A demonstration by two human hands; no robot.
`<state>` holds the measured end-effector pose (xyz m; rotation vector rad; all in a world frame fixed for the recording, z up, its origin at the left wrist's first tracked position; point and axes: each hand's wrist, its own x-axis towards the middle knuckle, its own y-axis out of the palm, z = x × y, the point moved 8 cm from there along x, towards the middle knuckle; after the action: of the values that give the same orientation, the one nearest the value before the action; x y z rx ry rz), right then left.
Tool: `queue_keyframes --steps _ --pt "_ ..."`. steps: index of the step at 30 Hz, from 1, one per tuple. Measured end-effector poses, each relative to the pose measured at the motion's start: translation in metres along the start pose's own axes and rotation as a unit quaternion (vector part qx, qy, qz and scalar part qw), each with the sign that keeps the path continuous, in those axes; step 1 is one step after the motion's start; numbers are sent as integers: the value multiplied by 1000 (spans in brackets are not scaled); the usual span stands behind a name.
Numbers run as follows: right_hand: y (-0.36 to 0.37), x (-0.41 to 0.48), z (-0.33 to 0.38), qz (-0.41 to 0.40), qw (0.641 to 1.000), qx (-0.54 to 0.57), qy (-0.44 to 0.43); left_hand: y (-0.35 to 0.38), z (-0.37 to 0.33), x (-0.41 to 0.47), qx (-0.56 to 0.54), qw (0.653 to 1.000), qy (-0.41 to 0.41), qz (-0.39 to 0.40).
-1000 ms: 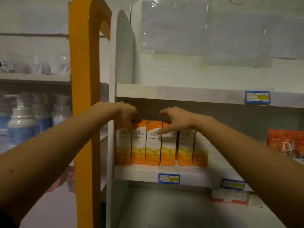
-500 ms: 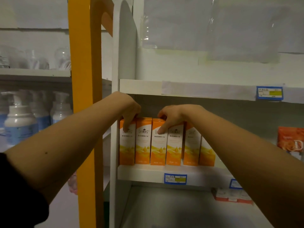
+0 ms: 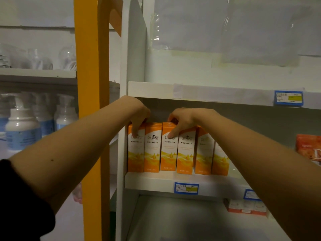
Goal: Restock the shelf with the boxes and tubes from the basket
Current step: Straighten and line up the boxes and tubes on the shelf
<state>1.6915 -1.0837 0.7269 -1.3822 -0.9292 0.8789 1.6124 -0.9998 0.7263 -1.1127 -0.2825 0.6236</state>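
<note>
White shelf [image 3: 151,181], orange boxes [image 3: 152,146] upright, probably six

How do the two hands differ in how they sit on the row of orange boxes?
The left hand curls its fingers over the leftmost box, against the white side panel; the right hand pinches the third box, mid-row. The left hand's fingers bend together; the right hand's forefinger lies straight down the front. Both grip box tops.
</note>
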Motion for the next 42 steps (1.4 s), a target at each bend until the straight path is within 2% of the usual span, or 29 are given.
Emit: queue_keyframes --steps 9,13,17,22,35,42 --pt "-2 -7 -9 -12 1000 26 -1 0 1 0 5 1000 -21 -15" --pt "-9 -15 -35 -18 998 49 36 -8 1 -3 -11 1000 -16 -24" --pt "4 -17 -56 19 996 24 79 -19 -11 -9 -70 997 9 -37" --pt "16 -15 -56 33 998 37 44 -26 -25 -10 -101 990 24 -91" --pt "14 -13 -58 1 998 60 22 -23 -22 -6 -154 979 8 -132" --pt "2 -24 -90 -7 996 65 64 -33 -38 -2 -221 960 39 -168"
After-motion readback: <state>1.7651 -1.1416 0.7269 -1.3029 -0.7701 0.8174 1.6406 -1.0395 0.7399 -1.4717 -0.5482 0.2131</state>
